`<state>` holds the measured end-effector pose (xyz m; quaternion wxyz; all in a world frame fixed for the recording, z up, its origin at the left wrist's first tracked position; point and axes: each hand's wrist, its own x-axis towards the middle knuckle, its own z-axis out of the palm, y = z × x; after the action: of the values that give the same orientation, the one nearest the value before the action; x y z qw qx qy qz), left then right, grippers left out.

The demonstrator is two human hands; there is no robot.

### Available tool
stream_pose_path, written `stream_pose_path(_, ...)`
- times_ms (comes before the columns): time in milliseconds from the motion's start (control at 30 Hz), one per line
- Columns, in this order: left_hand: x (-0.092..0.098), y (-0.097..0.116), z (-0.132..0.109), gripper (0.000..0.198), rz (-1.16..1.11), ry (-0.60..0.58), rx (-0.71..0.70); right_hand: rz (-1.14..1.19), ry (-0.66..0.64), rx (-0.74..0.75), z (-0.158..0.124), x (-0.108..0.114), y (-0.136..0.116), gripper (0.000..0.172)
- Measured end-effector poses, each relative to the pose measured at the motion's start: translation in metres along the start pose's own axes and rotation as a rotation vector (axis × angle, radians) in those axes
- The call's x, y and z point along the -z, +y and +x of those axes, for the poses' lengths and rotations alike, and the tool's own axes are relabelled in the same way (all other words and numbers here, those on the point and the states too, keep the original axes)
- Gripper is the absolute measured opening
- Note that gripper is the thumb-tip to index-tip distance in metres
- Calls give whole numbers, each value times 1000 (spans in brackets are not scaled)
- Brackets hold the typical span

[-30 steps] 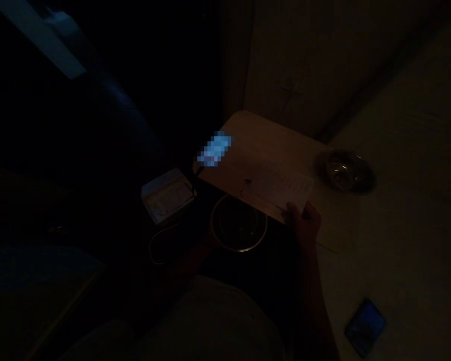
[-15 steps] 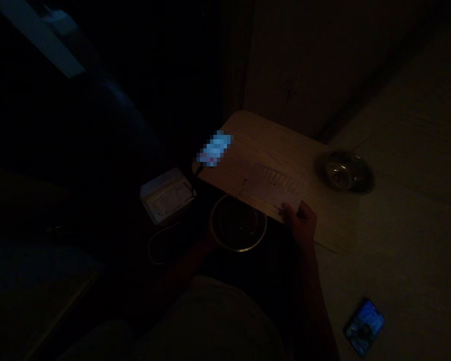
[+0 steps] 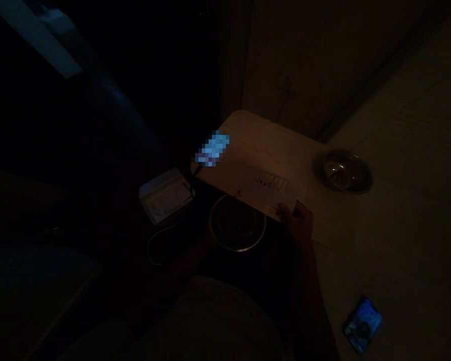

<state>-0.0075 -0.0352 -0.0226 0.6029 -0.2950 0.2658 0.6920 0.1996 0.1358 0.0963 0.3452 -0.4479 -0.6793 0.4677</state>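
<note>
Dimly — right grip (image 3: 299, 223) pinching paper sheet (image 3: 271, 190) — near corner.

Your small wooden table (image 3: 248, 145): lit screen (image 3: 212, 148) at left edge, pale sheet (image 3: 268, 189) along near edge, metal dish (image 3: 342, 171) off right corner.

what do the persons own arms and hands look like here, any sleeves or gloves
The scene is very dark. The right hand is bare, with no glove, ring or watch that can be made out, and its forearm looks bare with no sleeve. The left forearm is barely visible and also seems bare; the left hand is lost in shadow.
</note>
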Motion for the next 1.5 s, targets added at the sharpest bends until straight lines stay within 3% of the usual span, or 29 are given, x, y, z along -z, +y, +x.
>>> stream_pose_path(267,-7,-2,-4,61,-38,35,-24,29,-37,-21,0,-2,0,29)
stream_pose_path(433,-7,-2,-2,61,-45,-38,76,5,-41,9,0,-1,-2,29)
stream_pose_path(667,2,-2,1,63,-29,9,25,-17,-57,13,0,1,-3,29)
stream_pose_path(867,-3,-3,-3,60,-16,-35,-4,-19,-67,8,0,1,1,28)
stream_pose_path(1033,-2,-1,-1,65,-9,-56,65,-6,-81,-5,-1,1,1,30)
stream_pose_path(1133,0,0,1,62,-20,-37,17,0,-77,4,-1,0,-1,28)
stream_pose_path(1333,-3,-2,-1,62,-32,-44,78,-9,-76,0,-1,1,-3,29)
stream_pose_path(1500,-1,-2,-1,57,-25,-3,15,18,-62,-13,-1,1,-1,31)
